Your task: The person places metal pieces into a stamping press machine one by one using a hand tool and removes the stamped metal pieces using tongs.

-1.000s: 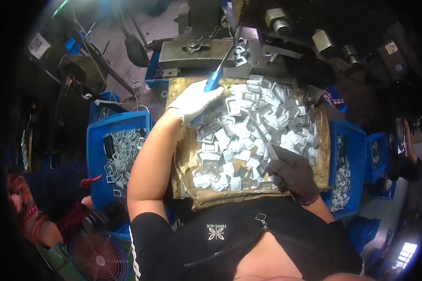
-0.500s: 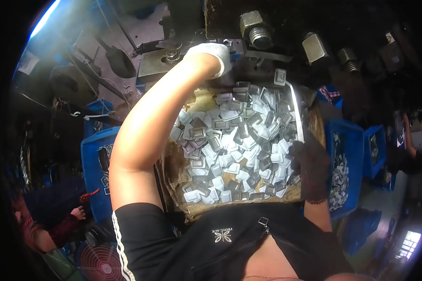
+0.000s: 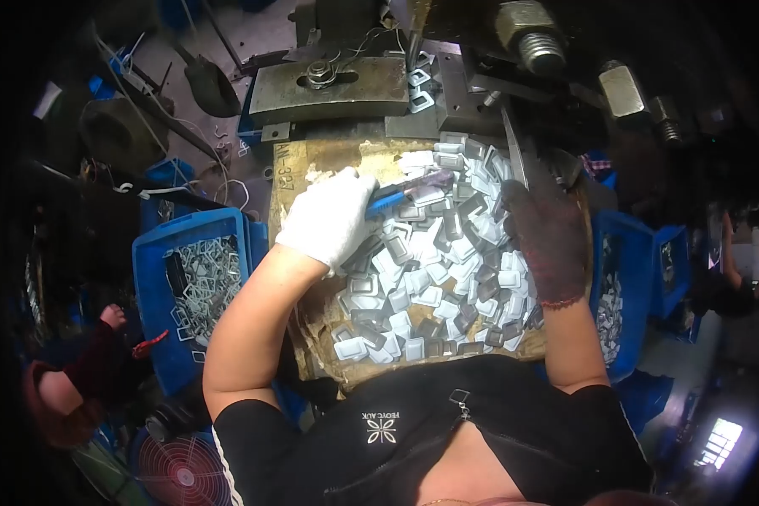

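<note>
My left hand (image 3: 327,218), in a white glove, is closed around a blue-handled tool (image 3: 388,200) over the left part of the board. Dark-gloved, my right hand (image 3: 548,236) grips long metal tweezers (image 3: 514,145), whose tips point up toward the press. Between and below both hands, a heap of small rectangular metal pieces (image 3: 426,253) covers much of the cardboard-topped board (image 3: 312,337). A few frame-shaped pieces (image 3: 420,101) lie at the press, beside the metal clamp block (image 3: 329,90).
Blue bins (image 3: 190,282) of metal frames stand at the left, and another blue bin (image 3: 620,295) stands at the right. Large bolts (image 3: 535,38) hang overhead. A round fan (image 3: 185,472) is at the lower left, near another person's arm (image 3: 88,371).
My left hand reached up to the press and came back down with the blue-handled tool. My right hand has moved up from the heap, carrying the tweezers; a piece they held midway no longer shows.
</note>
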Tool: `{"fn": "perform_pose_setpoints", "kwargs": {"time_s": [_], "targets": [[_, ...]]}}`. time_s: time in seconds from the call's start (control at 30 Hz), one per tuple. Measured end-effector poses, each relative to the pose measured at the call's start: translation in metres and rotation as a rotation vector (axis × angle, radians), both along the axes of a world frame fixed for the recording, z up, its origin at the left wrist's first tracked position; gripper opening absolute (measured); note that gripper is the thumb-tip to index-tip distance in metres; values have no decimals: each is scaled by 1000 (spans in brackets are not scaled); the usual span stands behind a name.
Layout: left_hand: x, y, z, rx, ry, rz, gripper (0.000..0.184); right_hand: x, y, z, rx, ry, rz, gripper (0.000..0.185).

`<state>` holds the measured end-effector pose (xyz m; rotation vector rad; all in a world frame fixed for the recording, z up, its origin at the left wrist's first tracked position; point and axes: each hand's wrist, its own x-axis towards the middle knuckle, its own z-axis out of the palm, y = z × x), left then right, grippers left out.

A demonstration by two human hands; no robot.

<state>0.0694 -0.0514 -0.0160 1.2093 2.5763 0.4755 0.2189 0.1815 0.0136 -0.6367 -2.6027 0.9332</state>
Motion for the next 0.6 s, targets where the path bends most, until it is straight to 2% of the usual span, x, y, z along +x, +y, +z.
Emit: {"fn": "perform_pose_setpoints", "kwargs": {"time_s": [0.07,0.13,0.23,0.33,0.4,0.5,0.57,0.6], "targets": [[-1,1,-4,39,2,46,32,0,2,-4,-18,-38,-30,36],[-1,1,-11,105,38,75,30,-4,-14,18,-229,-98,-223,36],[-8,4,-26,159,98,110,27,1,-23,40,-372,-91,-382,37],[-11,7,-35,191,158,117,25,1,-22,53,-32,-149,-258,39],[-9,10,-37,202,165,131,24,0,-4,35,-14,-94,-127,40],[-8,9,-32,173,116,153,26,-5,9,20,324,-95,21,39],[-7,4,-26,185,87,125,27,-8,3,24,245,-140,-61,35],[-7,2,-25,190,73,110,28,-11,-10,34,2,-174,-190,31]]}}
